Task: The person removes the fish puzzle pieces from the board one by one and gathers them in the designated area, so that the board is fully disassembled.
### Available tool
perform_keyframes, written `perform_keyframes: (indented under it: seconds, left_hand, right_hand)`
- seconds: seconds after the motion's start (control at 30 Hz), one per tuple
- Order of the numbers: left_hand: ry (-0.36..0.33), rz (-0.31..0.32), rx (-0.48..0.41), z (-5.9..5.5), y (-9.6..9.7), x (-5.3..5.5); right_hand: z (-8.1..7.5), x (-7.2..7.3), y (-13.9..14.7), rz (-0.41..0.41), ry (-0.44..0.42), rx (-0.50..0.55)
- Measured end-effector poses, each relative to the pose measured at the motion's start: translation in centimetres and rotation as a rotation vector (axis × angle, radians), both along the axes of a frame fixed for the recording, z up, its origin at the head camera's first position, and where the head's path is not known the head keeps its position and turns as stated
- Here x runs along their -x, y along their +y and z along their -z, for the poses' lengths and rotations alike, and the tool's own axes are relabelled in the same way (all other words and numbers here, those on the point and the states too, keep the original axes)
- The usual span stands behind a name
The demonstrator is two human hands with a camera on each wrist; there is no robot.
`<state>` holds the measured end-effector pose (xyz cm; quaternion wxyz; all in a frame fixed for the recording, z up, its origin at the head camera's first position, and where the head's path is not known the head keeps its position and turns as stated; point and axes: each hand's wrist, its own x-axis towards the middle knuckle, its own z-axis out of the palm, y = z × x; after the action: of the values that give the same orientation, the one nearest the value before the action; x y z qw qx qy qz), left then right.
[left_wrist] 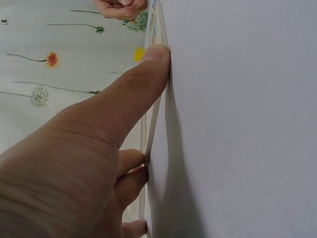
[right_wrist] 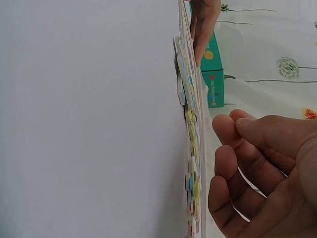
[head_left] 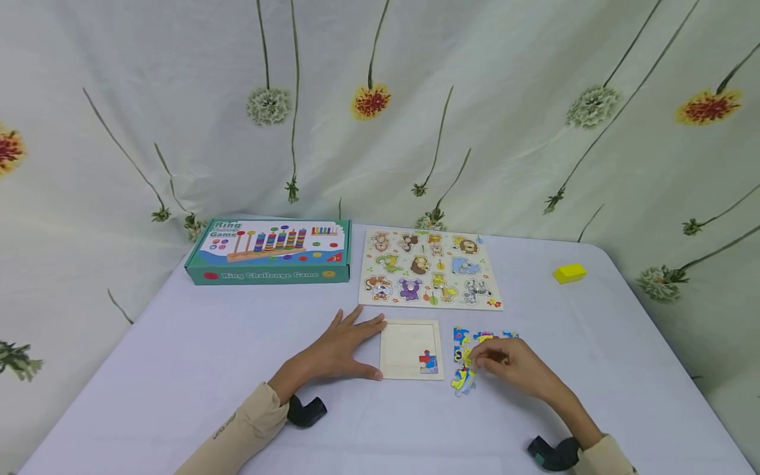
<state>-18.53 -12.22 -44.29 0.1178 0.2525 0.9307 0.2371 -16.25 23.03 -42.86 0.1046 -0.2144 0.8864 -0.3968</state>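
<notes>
A square wooden puzzle tray lies in front of me, with one red-and-blue jigsaw piece in its lower right corner. My left hand spreads along the tray's left side, thumb at the near corner and fingers at the far one. The left wrist view shows the thumb against the tray's edge. To the tray's right lie several loose jigsaw pieces, yellow and blue. Over them hovers my right hand, loosely curled. In the right wrist view its thumb meets a fingertip, and nothing shows between them.
Behind the tray lies an animal puzzle board. A green Ring Challenge Game box stands at the back left. Toward the right back sits a yellow block. A white cloth covers the table; a flowered curtain hangs behind.
</notes>
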Motion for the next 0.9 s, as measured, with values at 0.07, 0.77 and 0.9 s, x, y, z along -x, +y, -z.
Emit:
perform_keyframes:
  seconds: [0.07,0.77,0.9]
  left_hand:
    - [0.000,0.001,-0.002,-0.01,-0.03,-0.03]
    - [0.002,0.006,0.001,0.13,-0.11,0.05]
    - [0.005,0.010,0.003,0.21,-0.14,0.04]
  right_hand:
    - [0.06,-0.03,0.06,-0.008,-0.003,0.005]
    - [0.30,-0.43,-0.41,-0.113,0.030,-0.122]
    - [0.37,-0.41,-0.42,-0.125,0.030,-0.133]
